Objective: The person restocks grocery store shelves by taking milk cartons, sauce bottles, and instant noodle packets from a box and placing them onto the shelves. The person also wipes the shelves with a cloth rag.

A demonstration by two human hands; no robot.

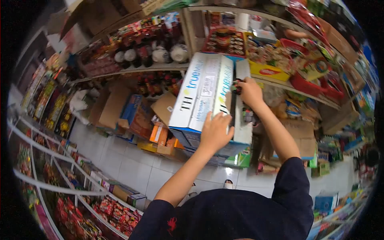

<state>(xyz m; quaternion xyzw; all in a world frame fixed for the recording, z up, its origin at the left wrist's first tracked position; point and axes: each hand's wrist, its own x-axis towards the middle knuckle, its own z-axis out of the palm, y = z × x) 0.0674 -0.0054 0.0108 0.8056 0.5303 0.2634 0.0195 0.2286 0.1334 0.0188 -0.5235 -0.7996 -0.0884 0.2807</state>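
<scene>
The person's left hand (216, 131) lies palm down on the near end of a white milk carton (202, 94), its fingers (209, 118) released and spread flat against the printed top, gripping nothing. The carton stretches away from those fingertips towards the shelves, its blue side wall showing just below the heel of the hand. The right hand (250, 92) is at the carton's far right corner, beyond and to the right of the left fingers. Its fingers (243, 85) are clenched around a small dark thing (237, 85) held against the carton's upper edge; what that thing is cannot be told. A white flap (242, 124) of the carton hangs between the two hands, just right of the left fingertips and below the right knuckles. Past the right fingers a shelf holds a yellow tray (269, 72) and red baskets (306, 85). To the left of the left fingers, beyond the carton, dark bottles (152, 54) stand in a row on a shelf, with brown cardboard boxes (115, 106) on the tiled floor (132, 168) beneath them. An orange box (158, 134) sits low, just left of the carton's near corner.
</scene>
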